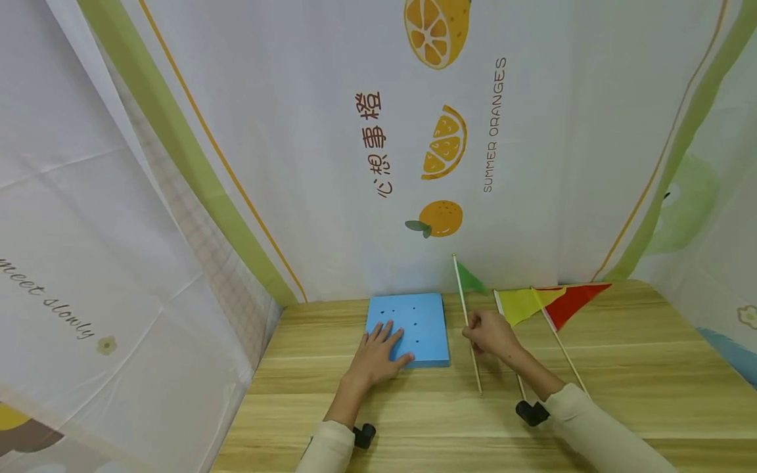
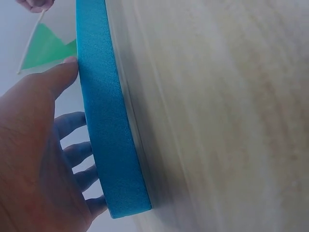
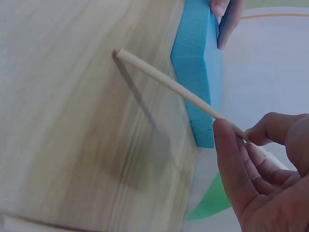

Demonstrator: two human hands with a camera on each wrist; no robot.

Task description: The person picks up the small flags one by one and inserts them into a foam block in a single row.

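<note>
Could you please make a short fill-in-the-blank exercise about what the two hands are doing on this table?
1. The left hand rests flat on the ____ foam block.
2. The right hand pinches the stick of the ____ flag.
3. The yellow flag and the red flag lie on the ____ table.

Missing words: blue; green; wooden

Wooden table (image 1: 621,368) under foam block (image 1: 414,315), flags (image 1: 550,303)

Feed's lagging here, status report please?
Left hand flat on blue foam block. Right hand pinching green flag's stick. Nothing between them.
</note>
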